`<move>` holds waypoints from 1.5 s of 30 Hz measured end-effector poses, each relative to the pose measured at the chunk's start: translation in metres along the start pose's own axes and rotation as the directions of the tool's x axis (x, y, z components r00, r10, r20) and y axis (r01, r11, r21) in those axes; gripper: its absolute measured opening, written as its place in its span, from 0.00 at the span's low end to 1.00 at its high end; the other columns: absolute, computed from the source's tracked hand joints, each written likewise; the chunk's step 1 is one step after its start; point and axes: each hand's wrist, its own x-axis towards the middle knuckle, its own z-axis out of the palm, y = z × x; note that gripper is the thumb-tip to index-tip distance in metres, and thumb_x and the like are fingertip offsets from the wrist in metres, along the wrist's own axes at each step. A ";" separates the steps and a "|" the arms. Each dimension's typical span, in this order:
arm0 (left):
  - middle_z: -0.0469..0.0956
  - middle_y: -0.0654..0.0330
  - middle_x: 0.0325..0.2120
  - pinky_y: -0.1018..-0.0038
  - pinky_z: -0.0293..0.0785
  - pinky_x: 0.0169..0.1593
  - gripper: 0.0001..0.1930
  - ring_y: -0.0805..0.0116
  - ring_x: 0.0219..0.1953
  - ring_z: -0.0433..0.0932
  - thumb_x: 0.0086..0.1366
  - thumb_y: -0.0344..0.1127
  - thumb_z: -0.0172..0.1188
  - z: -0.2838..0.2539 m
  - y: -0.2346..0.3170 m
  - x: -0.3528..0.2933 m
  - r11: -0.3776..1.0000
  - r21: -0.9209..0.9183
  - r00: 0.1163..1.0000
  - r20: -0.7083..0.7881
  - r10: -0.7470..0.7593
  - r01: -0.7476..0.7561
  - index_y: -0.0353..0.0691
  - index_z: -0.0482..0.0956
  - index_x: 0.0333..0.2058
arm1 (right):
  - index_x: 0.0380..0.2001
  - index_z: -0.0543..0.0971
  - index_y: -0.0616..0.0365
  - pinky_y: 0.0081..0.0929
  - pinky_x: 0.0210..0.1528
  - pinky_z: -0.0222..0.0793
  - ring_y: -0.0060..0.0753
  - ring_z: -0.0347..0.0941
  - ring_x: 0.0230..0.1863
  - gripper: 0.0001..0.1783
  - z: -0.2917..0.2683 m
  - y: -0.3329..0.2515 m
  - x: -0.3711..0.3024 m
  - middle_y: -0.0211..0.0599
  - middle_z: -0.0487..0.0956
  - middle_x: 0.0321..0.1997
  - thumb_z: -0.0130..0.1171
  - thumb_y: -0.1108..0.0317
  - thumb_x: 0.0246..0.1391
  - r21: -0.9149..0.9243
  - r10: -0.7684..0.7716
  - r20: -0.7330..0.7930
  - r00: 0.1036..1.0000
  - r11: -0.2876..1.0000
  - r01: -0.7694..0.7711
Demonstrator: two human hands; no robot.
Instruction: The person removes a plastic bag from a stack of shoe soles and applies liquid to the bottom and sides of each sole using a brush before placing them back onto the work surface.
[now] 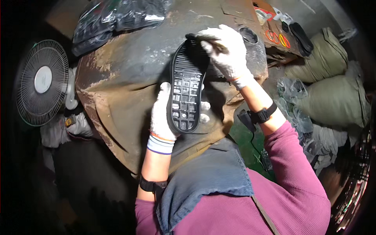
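Observation:
A black shoe sole point(185, 94) with a ribbed, gridded face stands out over the cloth-covered edge of the table. My left hand point(161, 111), in a white knit glove, is closed round its lower part, with fingertips showing at the sole's right edge. Over the sole's upper end, my right hand point(229, 51), also gloved in white, is closed with fingers curled. A small dark tip pokes out beside those fingers, and something brownish shows between them; what it is I cannot make out. Just right of that hand sits a round, dark-rimmed pot point(248, 35).
Black items in clear plastic point(121, 17) lie at the table's far left. A fan point(42, 83) stands left. Orange-handled scissors point(272, 36) and a black sole point(300, 37) lie on a side surface at the far right. Stuffed green sacks point(333, 98) fill the right.

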 end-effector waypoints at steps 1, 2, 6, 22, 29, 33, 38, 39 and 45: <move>0.65 0.38 0.71 0.26 0.80 0.52 0.41 0.22 0.58 0.77 0.80 0.64 0.41 -0.002 0.001 0.000 1.000 -0.018 1.000 0.030 0.002 -0.001 0.34 0.58 0.74 | 0.41 0.90 0.44 0.39 0.65 0.71 0.38 0.84 0.45 0.09 0.003 0.000 -0.004 0.29 0.89 0.43 0.71 0.62 0.56 0.108 0.155 -0.025 0.988 0.983 -0.152; 0.65 0.38 0.71 0.26 0.79 0.52 0.41 0.23 0.58 0.77 0.80 0.64 0.41 -0.005 0.002 -0.001 1.000 -0.029 0.997 0.075 -0.001 0.003 0.35 0.58 0.74 | 0.40 0.90 0.45 0.38 0.65 0.71 0.36 0.84 0.46 0.08 0.012 0.006 -0.016 0.28 0.90 0.43 0.71 0.61 0.58 0.033 0.105 -0.185 0.977 0.994 -0.101; 0.61 0.39 0.73 0.24 0.76 0.55 0.42 0.22 0.59 0.76 0.79 0.65 0.40 -0.012 0.003 -0.001 0.996 -0.085 0.995 0.102 -0.002 0.010 0.36 0.55 0.76 | 0.39 0.90 0.49 0.39 0.64 0.71 0.37 0.84 0.48 0.08 0.018 0.005 -0.032 0.30 0.90 0.44 0.69 0.64 0.57 0.021 0.165 -0.083 0.983 0.986 -0.164; 0.67 0.46 0.71 0.39 0.72 0.64 0.38 0.38 0.63 0.74 0.77 0.63 0.46 -0.040 -0.005 -0.003 0.989 -0.129 0.948 0.298 0.113 -0.077 0.42 0.61 0.75 | 0.42 0.89 0.48 0.45 0.66 0.70 0.43 0.81 0.53 0.11 0.036 -0.057 -0.034 0.33 0.88 0.45 0.68 0.65 0.55 0.359 -0.044 0.248 0.968 0.932 -0.050; 0.77 0.49 0.61 0.38 0.73 0.62 0.39 0.50 0.60 0.78 0.76 0.62 0.46 -0.061 0.013 -0.016 0.939 -0.252 0.929 0.226 0.292 -0.234 0.39 0.64 0.73 | 0.46 0.89 0.43 0.47 0.73 0.65 0.42 0.75 0.66 0.13 0.005 -0.113 -0.043 0.29 0.85 0.57 0.70 0.61 0.57 0.519 -0.268 0.425 0.865 0.855 0.010; 0.73 0.38 0.66 0.47 0.87 0.51 0.43 0.38 0.56 0.83 0.76 0.65 0.49 -0.040 0.039 -0.018 0.937 -0.094 0.931 0.119 0.345 -0.336 0.30 0.63 0.72 | 0.47 0.89 0.47 0.47 0.73 0.65 0.41 0.75 0.66 0.14 -0.001 -0.114 -0.065 0.30 0.86 0.58 0.70 0.60 0.58 0.638 -0.108 0.526 0.844 0.706 -0.307; 0.78 0.26 0.54 0.43 0.85 0.52 0.48 0.34 0.52 0.84 0.71 0.68 0.57 -0.019 0.069 -0.033 0.923 0.231 0.937 0.239 0.254 -0.309 0.26 0.64 0.70 | 0.47 0.89 0.53 0.46 0.74 0.65 0.44 0.79 0.61 0.16 -0.016 -0.097 -0.070 0.32 0.86 0.58 0.73 0.61 0.55 0.580 -0.063 0.585 0.808 0.729 -0.363; 0.78 0.28 0.56 0.41 0.83 0.53 0.50 0.35 0.54 0.83 0.70 0.69 0.57 -0.012 0.073 -0.036 0.916 0.259 0.941 0.223 0.253 -0.308 0.27 0.61 0.72 | 0.47 0.89 0.54 0.42 0.71 0.68 0.40 0.80 0.59 0.15 -0.017 -0.102 -0.067 0.34 0.86 0.57 0.72 0.64 0.56 0.594 0.034 0.616 0.787 0.636 -0.492; 0.88 0.52 0.37 0.67 0.86 0.39 0.21 0.64 0.32 0.87 0.73 0.47 0.65 0.003 0.066 -0.056 0.750 0.579 0.859 -0.154 0.488 -0.321 0.32 0.84 0.49 | 0.47 0.88 0.56 0.33 0.58 0.77 0.32 0.82 0.51 0.15 0.000 -0.142 -0.051 0.38 0.87 0.49 0.74 0.67 0.56 0.528 0.230 0.646 0.728 0.554 -0.644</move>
